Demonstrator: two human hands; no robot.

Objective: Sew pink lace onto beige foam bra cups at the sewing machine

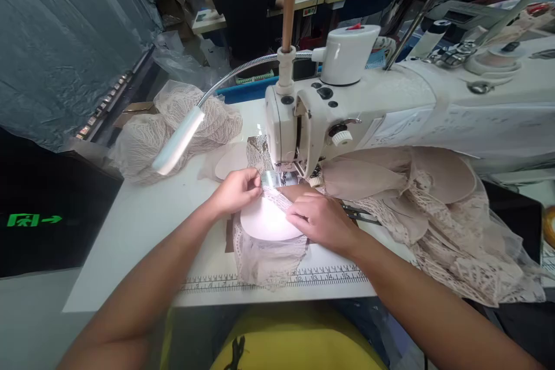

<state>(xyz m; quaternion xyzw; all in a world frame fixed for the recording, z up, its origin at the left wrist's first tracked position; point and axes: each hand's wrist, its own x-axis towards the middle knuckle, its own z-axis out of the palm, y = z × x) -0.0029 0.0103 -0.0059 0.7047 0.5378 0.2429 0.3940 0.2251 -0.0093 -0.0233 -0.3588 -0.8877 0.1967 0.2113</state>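
Observation:
A pale pink lace piece (271, 263) with a smooth oval bra cup (267, 221) lies in front of the sewing machine's needle area (284, 176). My left hand (237, 189) pinches the lace edge just left of the presser foot, thumb against forefinger. On the right side, my right hand (318, 217) rests with bent fingers on the cup and lace, pressing the edge near the foot. Black scissors (362, 215) lie partly hidden behind my right hand. The white sewing machine (347, 110) stands over the work, its lamp (180, 141) lit at the left.
Beige lace and cups (433, 202) are heaped right of the needle. Another lace bundle (186, 127) sits at the table's back left. A printed ruler (329, 276) runs along the front edge. Beyond, a person in black (245, 11) sits at another machine table.

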